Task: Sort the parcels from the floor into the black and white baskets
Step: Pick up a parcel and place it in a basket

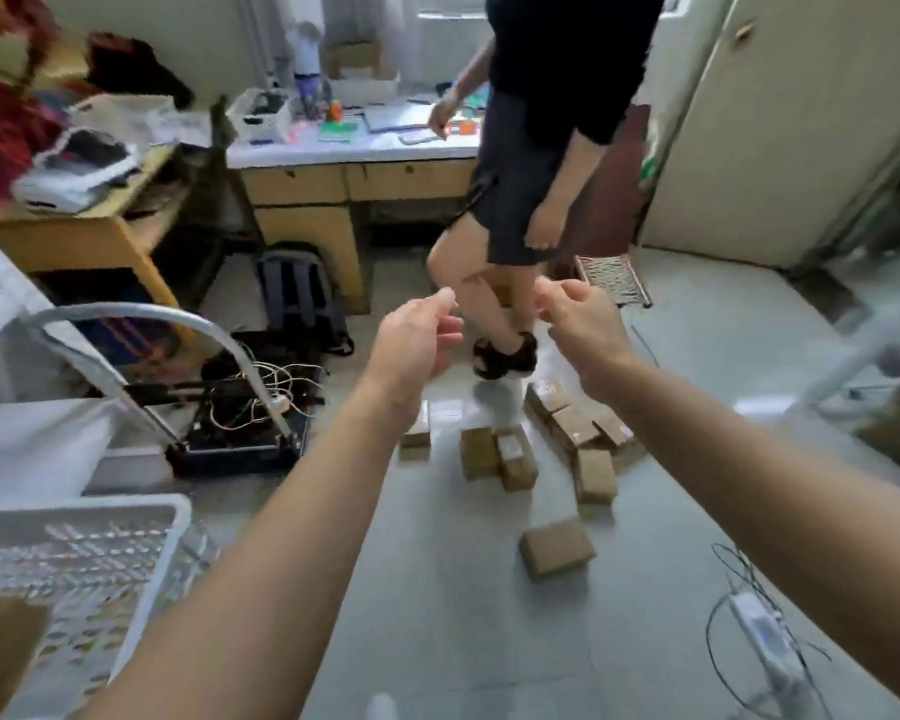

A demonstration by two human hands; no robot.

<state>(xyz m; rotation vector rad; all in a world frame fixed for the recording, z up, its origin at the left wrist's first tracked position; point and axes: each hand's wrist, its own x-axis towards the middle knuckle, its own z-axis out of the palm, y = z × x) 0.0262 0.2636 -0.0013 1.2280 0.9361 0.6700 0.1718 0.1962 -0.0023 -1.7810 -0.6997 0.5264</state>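
Reaching empty left hand (411, 345) and right hand (583, 324) above floor parcels (557, 548)

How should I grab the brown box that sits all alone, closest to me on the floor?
Come down from above with your right hand and pinch the lone parcel across its two long sides. It lies flat, wide face up, with bare floor all around, so both sides look free. It is turned a little askew, so twist your wrist to match. Both hands are empty now.

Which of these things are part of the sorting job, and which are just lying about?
Part of the job: cardboard parcels on the floor, white basket, left hand, right hand, both empty.

Lying about: backpack, tangled wires, desk clutter.
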